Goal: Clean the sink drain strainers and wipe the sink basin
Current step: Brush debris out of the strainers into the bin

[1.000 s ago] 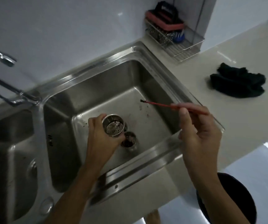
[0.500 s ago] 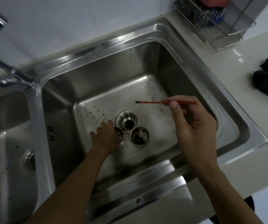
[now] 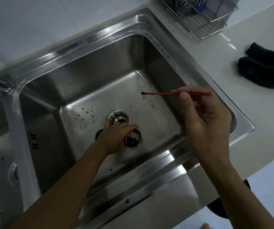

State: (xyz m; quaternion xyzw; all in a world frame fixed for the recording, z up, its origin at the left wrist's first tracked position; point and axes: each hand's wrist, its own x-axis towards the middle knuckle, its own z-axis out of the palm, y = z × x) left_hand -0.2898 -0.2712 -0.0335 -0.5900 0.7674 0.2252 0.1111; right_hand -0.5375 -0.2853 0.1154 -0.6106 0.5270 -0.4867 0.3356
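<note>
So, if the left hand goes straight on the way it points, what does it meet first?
Probably the round steel drain opening, directly beyond the left hand; whether they already touch is unclear.

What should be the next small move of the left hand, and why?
Probably to lift the dirty strainer toward the brush. The left hand lies against its rim, dark residue shows inside it, and the right hand holds the thin red brush ready above the sink basin.
</note>
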